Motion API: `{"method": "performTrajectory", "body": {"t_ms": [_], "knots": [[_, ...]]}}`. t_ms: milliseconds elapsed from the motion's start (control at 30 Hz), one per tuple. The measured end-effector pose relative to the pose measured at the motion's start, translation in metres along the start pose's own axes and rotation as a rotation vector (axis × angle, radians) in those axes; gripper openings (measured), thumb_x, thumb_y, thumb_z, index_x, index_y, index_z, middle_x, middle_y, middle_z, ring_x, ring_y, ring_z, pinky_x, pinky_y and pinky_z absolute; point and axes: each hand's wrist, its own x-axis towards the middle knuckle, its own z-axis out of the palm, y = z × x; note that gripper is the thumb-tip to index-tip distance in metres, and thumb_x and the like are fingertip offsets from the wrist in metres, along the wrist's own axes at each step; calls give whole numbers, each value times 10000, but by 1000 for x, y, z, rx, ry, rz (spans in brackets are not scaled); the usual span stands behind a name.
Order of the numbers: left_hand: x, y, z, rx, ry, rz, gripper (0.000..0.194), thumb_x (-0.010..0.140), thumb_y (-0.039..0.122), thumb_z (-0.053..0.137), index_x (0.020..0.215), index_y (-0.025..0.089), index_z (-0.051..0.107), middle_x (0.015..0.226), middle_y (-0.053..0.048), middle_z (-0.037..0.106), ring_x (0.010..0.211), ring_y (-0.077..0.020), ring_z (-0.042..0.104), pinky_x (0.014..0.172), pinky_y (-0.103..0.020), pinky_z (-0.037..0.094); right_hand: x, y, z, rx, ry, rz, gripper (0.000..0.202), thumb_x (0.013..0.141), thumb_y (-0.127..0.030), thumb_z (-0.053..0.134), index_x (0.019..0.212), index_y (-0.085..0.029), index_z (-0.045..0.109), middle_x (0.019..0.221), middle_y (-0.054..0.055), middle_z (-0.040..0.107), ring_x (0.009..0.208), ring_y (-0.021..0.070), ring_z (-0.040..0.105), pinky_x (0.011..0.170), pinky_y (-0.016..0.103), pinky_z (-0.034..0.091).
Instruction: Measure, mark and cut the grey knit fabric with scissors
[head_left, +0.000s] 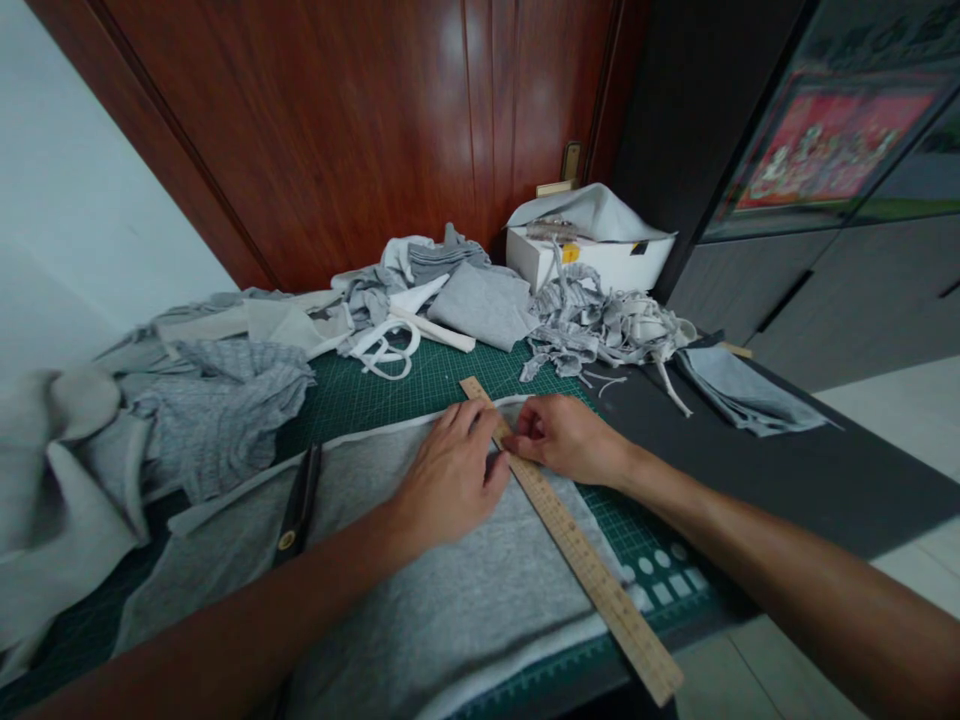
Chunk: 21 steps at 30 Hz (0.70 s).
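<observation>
Grey knit fabric (pixel 442 590) with pale edges lies spread on a green cutting mat (pixel 439 370). A wooden ruler (pixel 581 555) crosses its right side at a slant, its near end past the table's front edge. My left hand (pixel 459 465) rests flat on the fabric, fingertips on the ruler near its far end. At the ruler's right edge, my right hand (pixel 559 435) is closed in a pinch; whatever is between its fingertips is hidden. Black-handled scissors (pixel 298 505) lie on the fabric left of my left forearm, which partly covers them.
Grey cloth pieces (pixel 217 400) are heaped along the left and back. Behind the mat are white-handled scissors (pixel 388 348), a tangle of fabric scraps (pixel 600 320) and a white box (pixel 622 262). Folded grey cloth (pixel 750 390) lies at the right on the dark table (pixel 810 480).
</observation>
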Motion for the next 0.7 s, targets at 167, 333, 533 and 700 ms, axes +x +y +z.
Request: {"method": "performTrajectory", "body": {"t_ms": [167,333,533,700], "knots": [[2,-23,-4,-14,-54,122,407,969,213,546,1362,109,532,1411,-172,586,1348,-305,505,1185,-491,423,-11,-14,10,-275,122,-45,290,950,-380,576,1111,-146,634,811,99,767,705,254,719,592,310,380],[11,-49,-8,-7,-79,241,440,959,200,532,1387,97,527,1453,-190,567,1392,-308,483,1211,-494,406,-5,-25,15,-347,116,-77,413,957,-427,524,1227,-120,578,921,152,795,780,316,767,617,342,435],[31,-63,-5,-21,-139,287,457,957,210,527,1402,105,529,1458,-170,581,1404,-280,500,1223,-465,398,9,-25,16,-398,108,-64,473,933,-420,508,1295,-117,532,947,162,795,780,318,762,613,350,448],[-9,-66,-42,30,-39,92,490,991,258,494,1466,139,468,1573,-159,506,1494,-267,435,1257,-483,351,6,-24,14,-440,71,-64,440,907,-390,516,1256,-126,563,917,171,790,777,344,759,597,364,442]]}}
